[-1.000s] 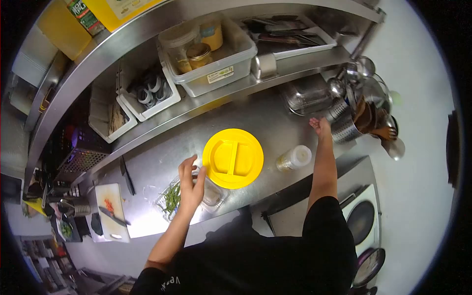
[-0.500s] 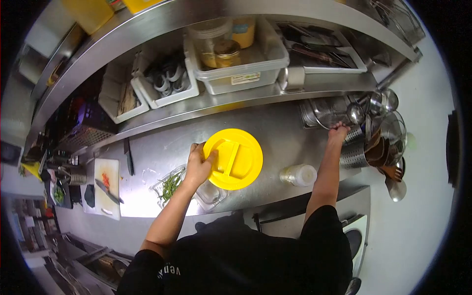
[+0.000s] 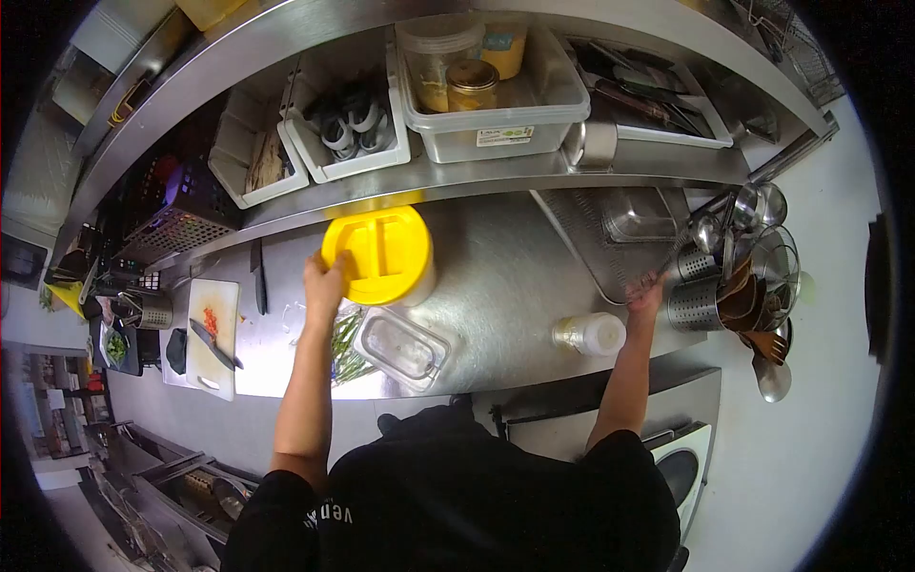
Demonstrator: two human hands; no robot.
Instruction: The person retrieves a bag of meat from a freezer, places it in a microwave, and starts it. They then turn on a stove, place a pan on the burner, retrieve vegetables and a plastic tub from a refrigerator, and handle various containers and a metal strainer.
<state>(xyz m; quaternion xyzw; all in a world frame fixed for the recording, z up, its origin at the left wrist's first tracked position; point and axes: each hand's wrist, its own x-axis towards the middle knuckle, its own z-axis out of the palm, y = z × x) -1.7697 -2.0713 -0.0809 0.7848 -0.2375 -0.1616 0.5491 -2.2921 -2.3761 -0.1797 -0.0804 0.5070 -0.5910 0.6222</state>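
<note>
My left hand (image 3: 325, 280) is closed on the near-left edge of a yellow-lidded tub (image 3: 381, 253), below the shelf's front edge. The lid has a raised bar across its recessed top, and a pale side wall shows beneath. With my right hand (image 3: 644, 294) I grip the near corner of a metal mesh tray (image 3: 593, 250), tilted over the right part of the counter. A small steel pan (image 3: 637, 214) shows at its far side. Close to my right forearm lies a clear jar with a white lid (image 3: 593, 335). A clear plastic container (image 3: 402, 349) sits beside green stalks (image 3: 349, 345), partly hidden by my left forearm.
A cutting board (image 3: 212, 357) with a knife (image 3: 215, 344) and chopped red pieces is at left; another knife (image 3: 259, 276) lies beyond. Utensil holders (image 3: 694, 303) with ladles stand at right. Bins and a clear tub (image 3: 505, 133) line the shelf (image 3: 534, 176) above.
My left hand has moved the yellow-lidded tub left and back, uncovering the clear container. My right hand has pulled the mesh tray forward and leftward from among the utensils.
</note>
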